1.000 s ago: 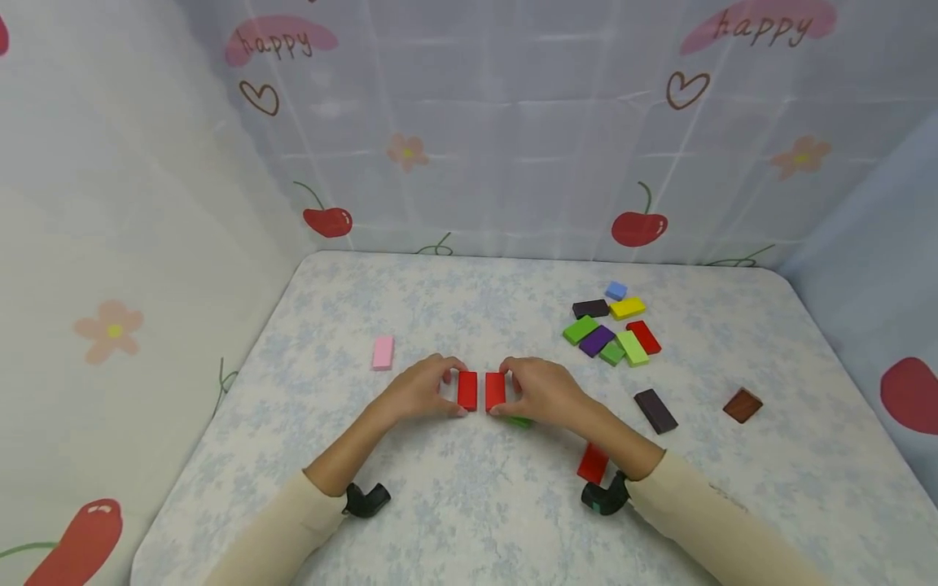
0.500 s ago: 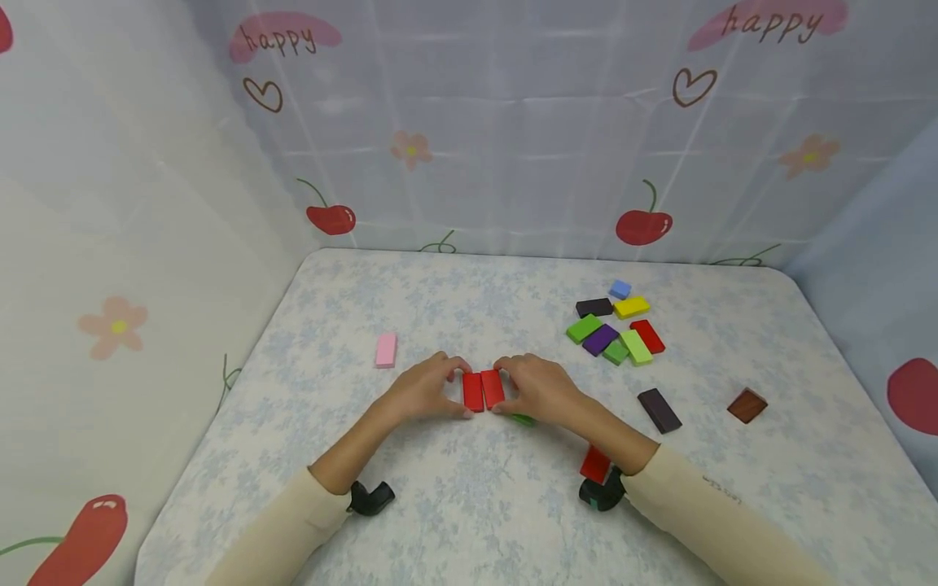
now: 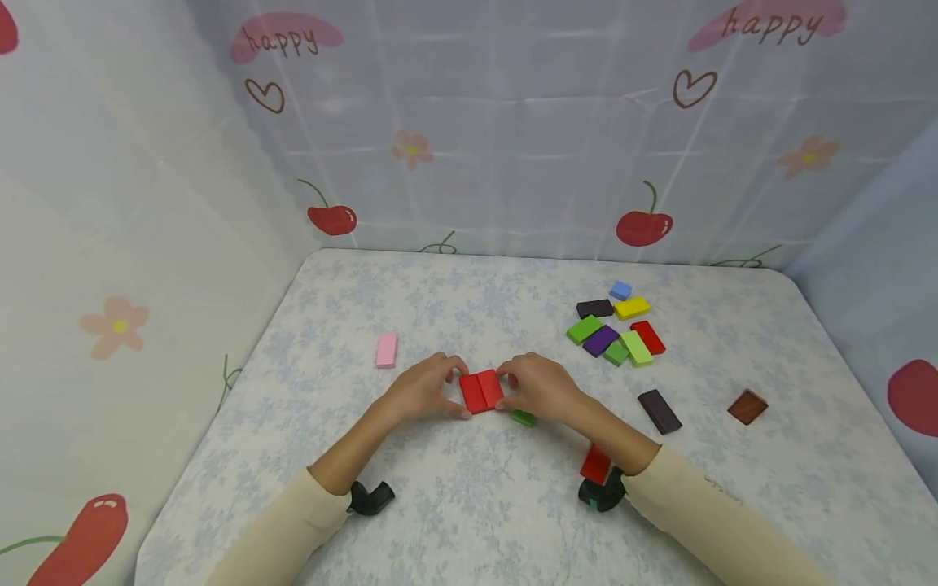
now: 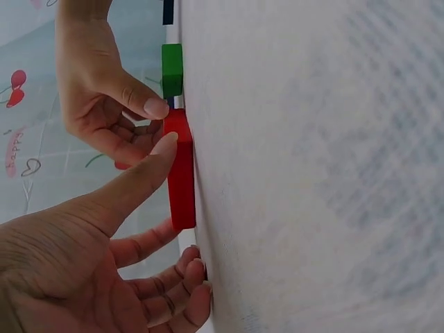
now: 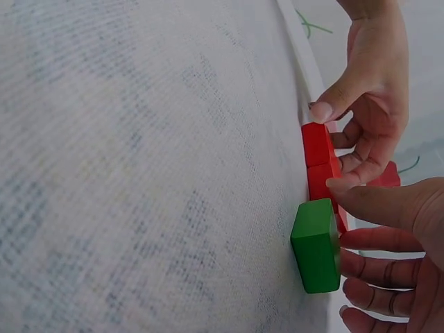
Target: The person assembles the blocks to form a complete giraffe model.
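Paired red blocks (image 3: pixel 481 391) point lengthwise forward, angled slightly left.

White curtain (image 3: pixel 506 122), printed with cherries (image 3: pixel 644 229) and the word "happy" (image 3: pixel 287 43), behind the bench (image 3: pixel 469 521), blue-mottled. On it: pink block (image 3: pixel 386 351), left; blue block (image 3: pixel 620 290) near yellow block (image 3: pixel 632 308), far right of centre; brown block (image 3: pixel 747 406), well apart, farther right.

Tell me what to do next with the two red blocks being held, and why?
I'd probably loosen the right grip gently from the right red block: it already lies flat, its long side against the left red block, which the left grip pinches, and a green block sits close by.
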Demonstrator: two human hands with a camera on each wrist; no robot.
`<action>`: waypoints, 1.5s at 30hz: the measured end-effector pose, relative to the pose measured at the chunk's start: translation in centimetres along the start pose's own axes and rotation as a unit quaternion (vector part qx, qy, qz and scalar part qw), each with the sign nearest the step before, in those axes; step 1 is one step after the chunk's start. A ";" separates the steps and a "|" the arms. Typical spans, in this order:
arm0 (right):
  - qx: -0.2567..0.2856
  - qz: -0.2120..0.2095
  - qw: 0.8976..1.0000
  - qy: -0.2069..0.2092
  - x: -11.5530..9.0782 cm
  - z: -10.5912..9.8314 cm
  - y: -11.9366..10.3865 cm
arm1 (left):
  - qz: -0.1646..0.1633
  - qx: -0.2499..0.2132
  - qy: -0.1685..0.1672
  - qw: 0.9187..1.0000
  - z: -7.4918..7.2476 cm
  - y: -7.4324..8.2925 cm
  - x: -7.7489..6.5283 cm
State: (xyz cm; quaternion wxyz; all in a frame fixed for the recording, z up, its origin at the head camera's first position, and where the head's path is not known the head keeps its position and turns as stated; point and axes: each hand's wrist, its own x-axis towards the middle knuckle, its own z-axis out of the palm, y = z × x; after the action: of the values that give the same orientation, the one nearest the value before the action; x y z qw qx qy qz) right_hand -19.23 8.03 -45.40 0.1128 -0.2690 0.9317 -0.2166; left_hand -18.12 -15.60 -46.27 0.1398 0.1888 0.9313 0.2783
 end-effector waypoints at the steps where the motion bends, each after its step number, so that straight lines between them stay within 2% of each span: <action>1: 0.001 -0.005 1.000 -0.002 0.1 0.0 0.0 | 0.000 0.002 0.000 1.000 0.0 0.0 0.0; 9: 0.009 -0.043 0.999 -0.020 0.6 -0.2 0.4 | 0.020 0.005 -0.014 1.000 -0.3 -0.3 -0.5; 15: 0.025 -0.068 0.997 -0.023 0.8 -0.2 0.6 | 0.045 0.015 -0.007 0.999 -0.5 -0.6 0.1; 19: 0.033 -0.086 0.996 -0.020 0.8 -0.2 0.7 | 0.045 0.035 -0.014 0.998 -0.3 -0.5 0.4; 23: 0.030 -0.072 0.997 -0.019 0.6 -0.2 0.5 | 0.043 0.052 -0.021 0.997 -0.2 -0.5 0.6; 30: 0.006 -0.038 0.999 -0.029 -0.3 -0.1 -0.8 | 0.063 0.062 -0.031 0.996 -0.5 -0.5 1.0; 40: -0.036 -0.023 0.999 -0.021 -0.3 0.6 -1.7 | 0.005 0.071 -0.009 0.997 0.2 0.3 0.2; 45: -0.047 -0.024 0.998 -0.023 -0.1 0.7 -1.6 | -0.006 0.055 -0.008 0.998 0.2 0.9 -0.5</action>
State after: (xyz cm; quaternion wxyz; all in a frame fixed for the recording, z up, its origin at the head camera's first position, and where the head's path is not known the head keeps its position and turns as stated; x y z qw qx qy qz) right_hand -18.16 6.64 -45.22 0.1160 -0.3010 0.9313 -0.1692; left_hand -17.35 -15.04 -45.85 0.1386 0.1933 0.9451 0.2241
